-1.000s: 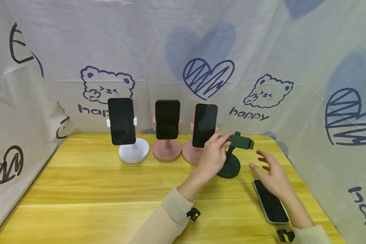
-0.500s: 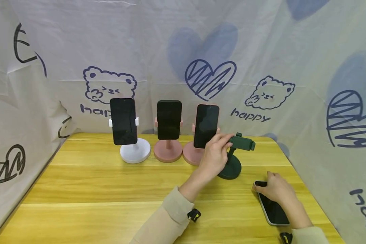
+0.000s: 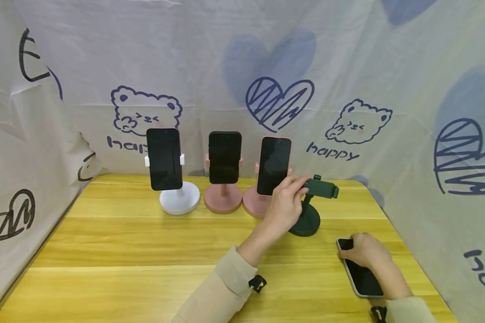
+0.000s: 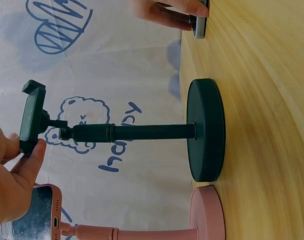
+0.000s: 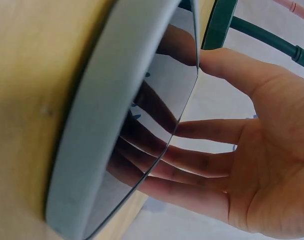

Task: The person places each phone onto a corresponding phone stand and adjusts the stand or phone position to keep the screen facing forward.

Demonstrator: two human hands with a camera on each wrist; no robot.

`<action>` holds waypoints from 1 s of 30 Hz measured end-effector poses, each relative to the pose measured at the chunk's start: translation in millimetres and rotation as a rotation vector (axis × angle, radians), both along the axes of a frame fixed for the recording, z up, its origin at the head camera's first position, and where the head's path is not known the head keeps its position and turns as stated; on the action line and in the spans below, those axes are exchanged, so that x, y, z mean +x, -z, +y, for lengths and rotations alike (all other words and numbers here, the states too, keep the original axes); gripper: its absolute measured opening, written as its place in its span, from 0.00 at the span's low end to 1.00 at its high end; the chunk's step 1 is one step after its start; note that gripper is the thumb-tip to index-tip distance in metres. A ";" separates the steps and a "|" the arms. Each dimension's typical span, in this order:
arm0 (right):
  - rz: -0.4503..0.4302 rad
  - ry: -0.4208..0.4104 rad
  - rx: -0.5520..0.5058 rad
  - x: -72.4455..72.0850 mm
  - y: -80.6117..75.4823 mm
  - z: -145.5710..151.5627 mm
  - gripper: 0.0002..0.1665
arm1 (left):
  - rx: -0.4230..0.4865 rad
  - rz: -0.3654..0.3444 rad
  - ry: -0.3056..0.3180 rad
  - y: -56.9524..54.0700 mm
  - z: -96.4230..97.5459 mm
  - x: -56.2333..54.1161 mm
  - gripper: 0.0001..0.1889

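My left hand (image 3: pixel 284 202) pinches the left end of the clamp on a dark green phone stand (image 3: pixel 306 220). In the left wrist view the thumb and a finger meet at that end of the clamp (image 4: pixel 32 117), and the stand's round base sits on the table. A smartphone with a dark screen and pale frame (image 3: pixel 363 281) lies flat on the table at the right. Over its far end, my right hand (image 3: pixel 368 251) grips it by the edges, thumb on the left side. The right wrist view shows the fingers (image 5: pixel 202 162) mirrored in the screen.
Left of the green stand is a row: a white stand (image 3: pixel 179 198) and two pink stands (image 3: pixel 223 199), each holding an upright phone. The nearer pink base stands close to the green one. A printed cloth (image 3: pixel 210 54) hangs behind the wooden table (image 3: pixel 145 251).
My right hand has come down from above the table beside the green stand onto the smartphone's far end and taken hold of it. My left hand stays on the green clamp.
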State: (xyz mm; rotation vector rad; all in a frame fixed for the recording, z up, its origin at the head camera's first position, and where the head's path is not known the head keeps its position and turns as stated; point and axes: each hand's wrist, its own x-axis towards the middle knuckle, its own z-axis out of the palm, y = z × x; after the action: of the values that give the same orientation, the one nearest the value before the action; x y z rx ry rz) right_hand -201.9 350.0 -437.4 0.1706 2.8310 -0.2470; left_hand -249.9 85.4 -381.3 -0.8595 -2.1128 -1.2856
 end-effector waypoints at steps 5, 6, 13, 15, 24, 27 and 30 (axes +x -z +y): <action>0.037 -0.029 -0.023 0.4 -1.1 -2.3 0.48 | -0.009 -0.005 -0.011 0.6 0.2 0.1 0.16; 0.040 -0.038 -0.029 0.5 -1.4 -3.4 0.48 | -0.008 -0.005 -0.011 0.5 0.1 0.2 0.16; 0.134 -0.084 -0.020 4.7 -3.4 -17.4 0.46 | 0.012 -0.030 0.008 -1.0 -0.2 0.2 0.17; 0.179 -0.094 -0.009 6.8 -4.7 -23.3 0.45 | 0.033 -0.068 0.021 -1.3 -0.8 0.9 0.17; 0.427 -0.151 -0.003 16.4 -13.6 -54.7 0.43 | 0.123 -0.262 0.089 0.4 -5.4 6.1 0.22; 0.526 -0.189 -0.017 18.3 -15.7 -64.0 0.43 | 0.160 -0.303 0.123 3.8 -8.4 8.2 0.24; 0.606 -0.219 -0.031 19.6 -17.5 -72.7 0.43 | 0.178 -0.327 0.146 8.0 -13.5 11.5 0.24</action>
State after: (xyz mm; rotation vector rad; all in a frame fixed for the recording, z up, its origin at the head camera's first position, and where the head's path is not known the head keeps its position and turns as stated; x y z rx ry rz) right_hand -182.3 277.3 -419.9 -0.2685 3.4017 -0.3402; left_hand -238.4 72.0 -389.4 -0.7810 -2.1642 -1.7650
